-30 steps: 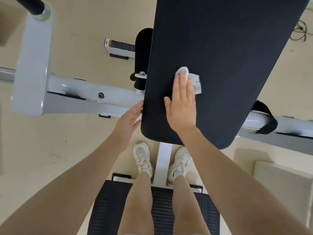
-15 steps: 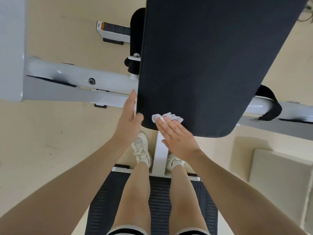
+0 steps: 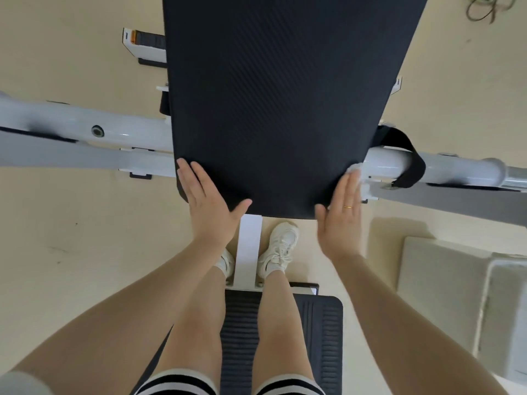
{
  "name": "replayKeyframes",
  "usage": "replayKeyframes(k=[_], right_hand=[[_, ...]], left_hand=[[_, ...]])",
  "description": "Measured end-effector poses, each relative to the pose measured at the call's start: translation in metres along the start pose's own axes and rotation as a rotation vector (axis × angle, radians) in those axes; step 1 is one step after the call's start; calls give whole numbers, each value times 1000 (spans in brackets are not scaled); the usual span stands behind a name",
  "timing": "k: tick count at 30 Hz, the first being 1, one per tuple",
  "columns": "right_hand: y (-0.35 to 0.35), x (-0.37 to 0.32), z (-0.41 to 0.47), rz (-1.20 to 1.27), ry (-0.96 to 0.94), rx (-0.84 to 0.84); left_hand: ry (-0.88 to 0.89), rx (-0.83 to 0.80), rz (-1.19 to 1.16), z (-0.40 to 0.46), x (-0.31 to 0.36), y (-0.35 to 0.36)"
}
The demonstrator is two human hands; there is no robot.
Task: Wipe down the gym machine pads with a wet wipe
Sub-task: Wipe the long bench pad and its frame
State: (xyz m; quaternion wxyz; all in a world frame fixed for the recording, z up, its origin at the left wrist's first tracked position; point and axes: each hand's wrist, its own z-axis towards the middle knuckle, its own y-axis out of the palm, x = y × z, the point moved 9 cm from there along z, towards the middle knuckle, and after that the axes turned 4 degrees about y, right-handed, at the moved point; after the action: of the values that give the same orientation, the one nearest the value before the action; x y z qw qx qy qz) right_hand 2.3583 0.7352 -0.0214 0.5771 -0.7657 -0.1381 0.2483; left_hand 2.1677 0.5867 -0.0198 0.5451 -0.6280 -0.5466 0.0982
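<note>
Since half a second ago, the right hand has swept the wipe from the pad's near-left corner across to its near-right corner. On the left, the left hand (image 3: 209,208) lies flat on the pad (image 3: 282,109), fingers straight, its grip holding nothing and steadying the near-left corner. Farther right, the right hand (image 3: 340,220) presses the wipe (image 3: 355,169) against the pad's near-right edge with straight fingers; only a white bit shows past the fingertips. To do this well, she should probably keep flat, even pressure and follow the rounded edge, so the side gets cleaned too.
</note>
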Motion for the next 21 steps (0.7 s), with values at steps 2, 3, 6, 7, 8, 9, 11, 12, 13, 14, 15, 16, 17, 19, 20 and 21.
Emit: replayKeyframes(k=[2,3,6,7,8,9,11,12,13,14,15,16,17,19,20,21], right_hand=[[14,-43,-4,-122,-201,-39],[23,-67,-9,-166,-327,-42],[46,-114,-26,-163,-504,-64],[50,-123,-29,-152,-533,-76],[53,-127,-31,-144,-560,-92],[54,-127,-32,-151,-592,-93],[48,-111,-28,-162,-602,-69],[42,-96,-23,-165,-567,-50],[35,-78,-20,-165,-519,-28],[27,-59,-17,-168,-470,-5],[20,-40,-15,-168,-429,17],[15,-23,-13,-156,-395,18],[8,-10,-10,-131,-361,11],[-5,3,-2,-47,-298,-6],[-12,4,4,-3,-272,-15],[-21,2,11,47,-244,-24]], left_hand=[[4,-4,33,1,0,1],[9,-8,45,0,-1,2],[19,-12,46,0,-7,2],[28,-8,52,-1,-8,1],[35,-7,60,-1,-9,0],[44,-6,68,-2,-10,0],[52,-15,69,-2,-10,0],[45,-20,64,-2,-10,0],[32,-21,56,-2,-11,1],[16,-25,43,-2,-11,1],[1,-29,29,-2,-10,1],[-13,-33,19,-2,-10,1],[-25,-36,14,-3,-8,0],[-52,-45,18,-4,-6,-2],[-67,-56,25,-4,-5,-4],[-80,-73,37,-4,-5,-6]])
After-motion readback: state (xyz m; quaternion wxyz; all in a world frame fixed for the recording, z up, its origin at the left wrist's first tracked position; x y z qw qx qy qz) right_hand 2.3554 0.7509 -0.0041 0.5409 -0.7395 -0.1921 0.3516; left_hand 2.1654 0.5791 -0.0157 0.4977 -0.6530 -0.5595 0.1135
